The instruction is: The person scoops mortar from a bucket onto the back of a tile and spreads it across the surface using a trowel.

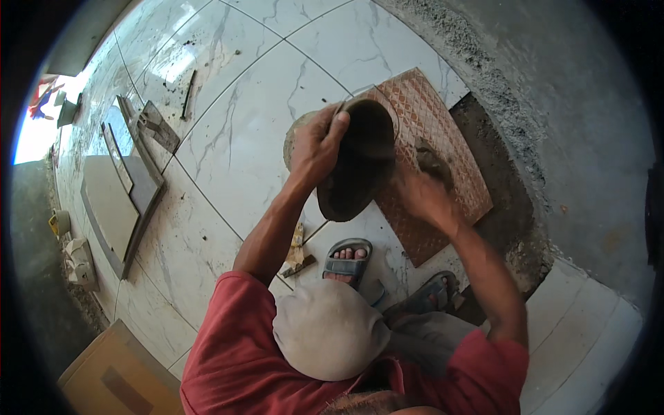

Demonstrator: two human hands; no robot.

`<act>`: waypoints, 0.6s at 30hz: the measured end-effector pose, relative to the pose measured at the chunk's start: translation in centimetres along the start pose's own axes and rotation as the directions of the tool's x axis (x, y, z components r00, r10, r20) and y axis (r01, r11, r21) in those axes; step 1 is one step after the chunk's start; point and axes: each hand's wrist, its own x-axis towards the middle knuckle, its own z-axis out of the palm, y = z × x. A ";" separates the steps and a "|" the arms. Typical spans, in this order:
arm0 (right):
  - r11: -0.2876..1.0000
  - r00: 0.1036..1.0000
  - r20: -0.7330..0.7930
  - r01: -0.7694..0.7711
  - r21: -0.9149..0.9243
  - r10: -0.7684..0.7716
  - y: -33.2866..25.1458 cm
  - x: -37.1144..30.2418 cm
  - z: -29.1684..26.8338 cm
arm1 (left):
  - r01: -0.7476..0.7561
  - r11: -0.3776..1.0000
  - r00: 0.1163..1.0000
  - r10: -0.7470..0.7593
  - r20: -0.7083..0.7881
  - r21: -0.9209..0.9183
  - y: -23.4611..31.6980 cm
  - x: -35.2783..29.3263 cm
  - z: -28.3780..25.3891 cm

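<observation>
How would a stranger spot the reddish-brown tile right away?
Cross the white, grey-veined floor rightward, toward the grey wall. Just before that wall, the tile lies at a slant, partly hidden by the person's right hand. Its reddish-brown, grid-patterned surface sets it apart from the glossy white tiles nearby.

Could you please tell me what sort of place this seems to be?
Probably a room where tiling is under way: marble-patterned tiles cover much of the ground, loose flat pieces lie on them, and a rough, bare strip shows untiled.
</observation>
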 end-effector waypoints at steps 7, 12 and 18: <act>0.985 0.985 0.169 -0.046 0.164 0.018 -3.1 -0.2 -0.3 | 0.094 0.975 0.995 -0.097 -0.005 -0.201 -0.6 -0.3 -1.9; 0.992 0.989 -0.129 0.057 -0.109 -0.071 -1.9 2.9 -3.8 | -0.038 0.999 0.997 0.037 -0.061 -0.021 -1.2 -0.2 -0.5; 0.974 0.980 0.137 -0.163 0.159 0.141 -4.1 -0.4 5.7 | -0.105 0.994 0.975 0.111 -0.192 0.037 -1.8 -1.3 -0.4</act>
